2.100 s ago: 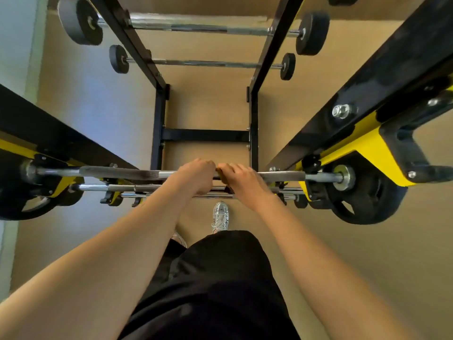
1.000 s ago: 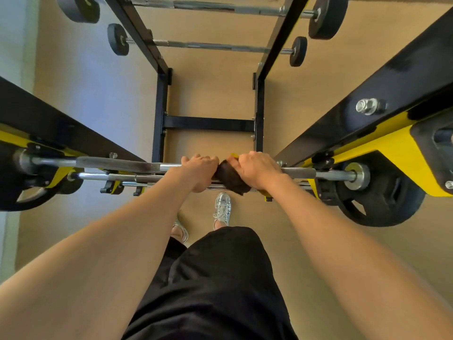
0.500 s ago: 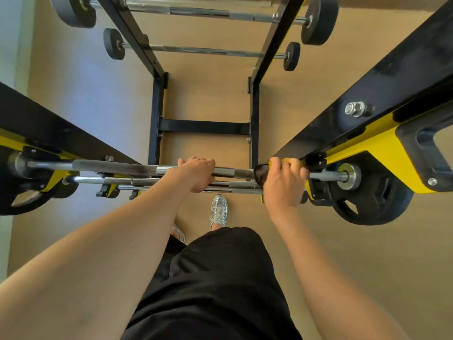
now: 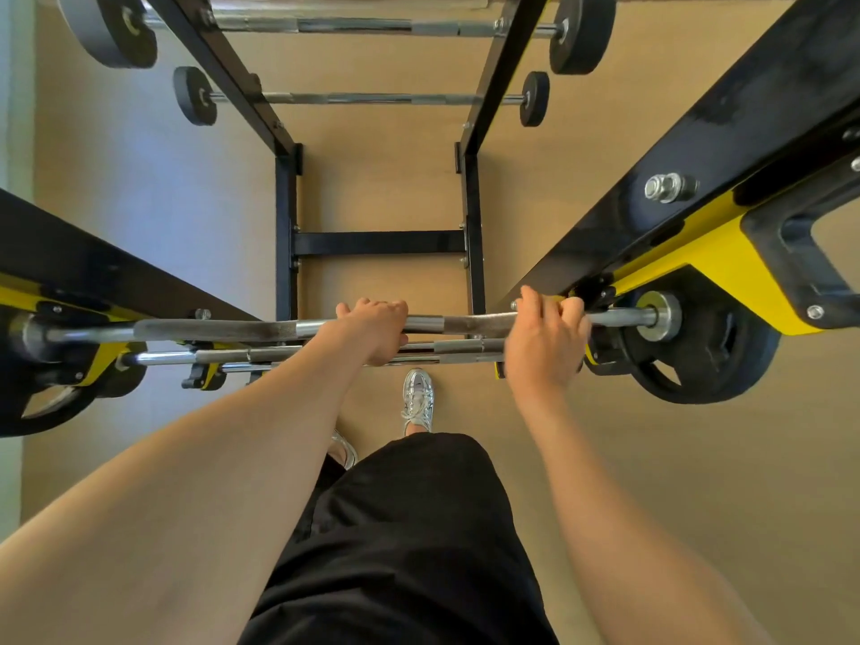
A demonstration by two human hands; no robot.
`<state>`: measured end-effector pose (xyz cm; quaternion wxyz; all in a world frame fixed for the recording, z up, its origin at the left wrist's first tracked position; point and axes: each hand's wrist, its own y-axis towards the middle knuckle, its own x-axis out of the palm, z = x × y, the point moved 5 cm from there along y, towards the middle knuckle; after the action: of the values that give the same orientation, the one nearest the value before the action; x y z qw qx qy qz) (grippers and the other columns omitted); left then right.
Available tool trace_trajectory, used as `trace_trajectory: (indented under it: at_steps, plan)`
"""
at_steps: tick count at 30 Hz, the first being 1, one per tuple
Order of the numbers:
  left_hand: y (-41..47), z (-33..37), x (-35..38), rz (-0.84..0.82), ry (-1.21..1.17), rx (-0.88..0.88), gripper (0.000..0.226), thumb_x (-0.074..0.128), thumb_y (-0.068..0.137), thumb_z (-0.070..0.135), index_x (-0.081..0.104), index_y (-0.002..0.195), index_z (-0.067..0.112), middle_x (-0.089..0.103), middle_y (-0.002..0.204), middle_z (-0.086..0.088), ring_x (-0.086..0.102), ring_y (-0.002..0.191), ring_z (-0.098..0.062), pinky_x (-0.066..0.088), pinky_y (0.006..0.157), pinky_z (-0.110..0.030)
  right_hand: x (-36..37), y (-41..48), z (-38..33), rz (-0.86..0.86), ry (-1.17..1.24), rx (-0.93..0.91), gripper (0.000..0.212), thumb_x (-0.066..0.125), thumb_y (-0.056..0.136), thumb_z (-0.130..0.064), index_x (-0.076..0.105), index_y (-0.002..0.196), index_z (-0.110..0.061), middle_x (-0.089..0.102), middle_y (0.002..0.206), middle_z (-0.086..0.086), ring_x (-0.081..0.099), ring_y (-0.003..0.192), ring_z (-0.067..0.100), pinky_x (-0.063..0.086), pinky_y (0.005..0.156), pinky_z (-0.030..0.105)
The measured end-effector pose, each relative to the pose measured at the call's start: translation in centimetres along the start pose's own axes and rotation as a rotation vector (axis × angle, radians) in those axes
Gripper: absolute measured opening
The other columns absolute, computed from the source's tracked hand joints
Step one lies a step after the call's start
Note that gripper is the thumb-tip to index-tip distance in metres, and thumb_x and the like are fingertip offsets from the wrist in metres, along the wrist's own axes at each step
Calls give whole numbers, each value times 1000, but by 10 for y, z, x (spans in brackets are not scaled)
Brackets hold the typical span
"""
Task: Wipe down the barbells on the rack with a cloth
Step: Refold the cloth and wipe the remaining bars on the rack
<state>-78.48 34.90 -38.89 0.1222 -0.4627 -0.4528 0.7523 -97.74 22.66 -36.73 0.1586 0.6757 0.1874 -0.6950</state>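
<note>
Barbell point(image 4: 465, 323) lies across the top hooks of the black-and-yellow rack point(image 4: 698, 132), right under both hands. Left hand point(image 4: 372, 330) has its fingers point(image 4: 377, 307) curled over the middle of the bar. Right hand point(image 4: 544, 342) grips it out by the right hook, just beside the black plate point(image 4: 707, 360). Thinner bars point(image 4: 223, 356) sit just below, then a silver shoe point(image 4: 418, 400) on the floor. Two more loaded bars point(image 4: 353, 26) are racked farther off.
</note>
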Motion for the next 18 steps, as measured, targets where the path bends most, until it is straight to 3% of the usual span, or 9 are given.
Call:
trace_trajectory:
  at_steps: [2,4,7,9,11,14,15,18]
  plan:
    - [-2,2,-1,-2,5,-4,32,54,108,34,48,135,19,59,131,-9,50,123,-31,34,110,-53,5,-14,-53,-51,110,58,29,58,105,-25,64,128,-8,77,102,12,60,106,34,51,85,47]
    - [-3,2,-1,-1,3,-8,33,54,108,34,48,136,18,59,132,-9,50,126,-33,33,111,-55,6,-27,-92,-113,167,-129,36,73,96,-21,65,127,-6,76,102,11,61,103,32,55,87,47]
    - [-4,1,-2,14,-11,-7,27,55,108,32,50,132,20,60,127,-8,51,120,-31,33,112,-55,-1,-16,-64,-169,246,-264,45,75,91,-9,63,134,-7,75,107,11,62,103,30,58,86,46]
    - [-4,1,0,11,-25,-1,25,55,108,31,50,130,21,61,125,-7,51,117,-30,33,112,-55,-10,-12,-21,-73,127,-269,47,72,89,-4,64,135,-7,76,109,12,64,99,32,55,81,44]
    - [-3,0,-1,13,-22,-1,26,55,108,31,50,130,20,60,125,-7,51,118,-30,32,112,-56,-14,-12,3,22,134,-133,47,72,88,-3,65,134,-5,77,111,14,67,97,35,57,77,44]
    - [-3,1,-1,6,-15,-10,26,55,108,31,50,130,20,60,125,-8,52,117,-31,33,111,-55,-11,-17,-33,-9,282,172,43,73,92,-7,65,135,-10,77,108,11,69,101,31,60,75,41]
    - [-3,1,-1,6,-10,-14,26,55,108,30,49,131,20,60,126,-9,52,118,-31,32,112,-55,-9,-19,-54,-44,343,164,39,73,93,-8,66,132,-11,76,103,9,70,98,27,61,74,38]
    - [-4,3,-1,11,10,-31,29,55,107,26,48,134,18,59,131,-10,52,123,-33,32,113,-55,-10,-25,-83,-152,460,-134,33,71,93,-2,70,125,-11,71,95,9,59,86,21,58,73,36]
